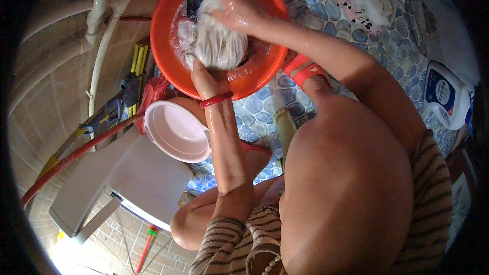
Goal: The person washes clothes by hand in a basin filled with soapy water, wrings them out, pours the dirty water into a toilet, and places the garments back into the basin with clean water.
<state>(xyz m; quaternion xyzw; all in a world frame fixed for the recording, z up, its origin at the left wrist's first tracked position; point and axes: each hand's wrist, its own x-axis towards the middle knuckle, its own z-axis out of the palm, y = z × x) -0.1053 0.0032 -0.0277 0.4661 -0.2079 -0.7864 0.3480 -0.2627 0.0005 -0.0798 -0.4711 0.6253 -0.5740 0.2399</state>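
An orange-red basin (159, 46) holds soapy water and wet laundry. Bunched in it is a wet whitish cloth (220, 45), gripped at its near left edge by my left hand (205, 80), whose thumb shows while its other fingers are hidden. My right hand (235, 14), slightly blurred, is closed on the far upper part of the same cloth. A dark cloth (197, 1) lies beside it at the far left inside the basin. Suds float around the laundry, and both hands look wet. A red bracelet (217, 100) circles my left wrist.
A pale pink basin (178, 131) rests left of my left forearm, near a white plastic stool-like piece (137, 178). White and pink-patterned cloths (374, 5) lie on the pebble-patterned floor (316, 7) at the far right. A white jug with a blue label (447, 95) stands at right. Pipes (99, 7) line the left wall.
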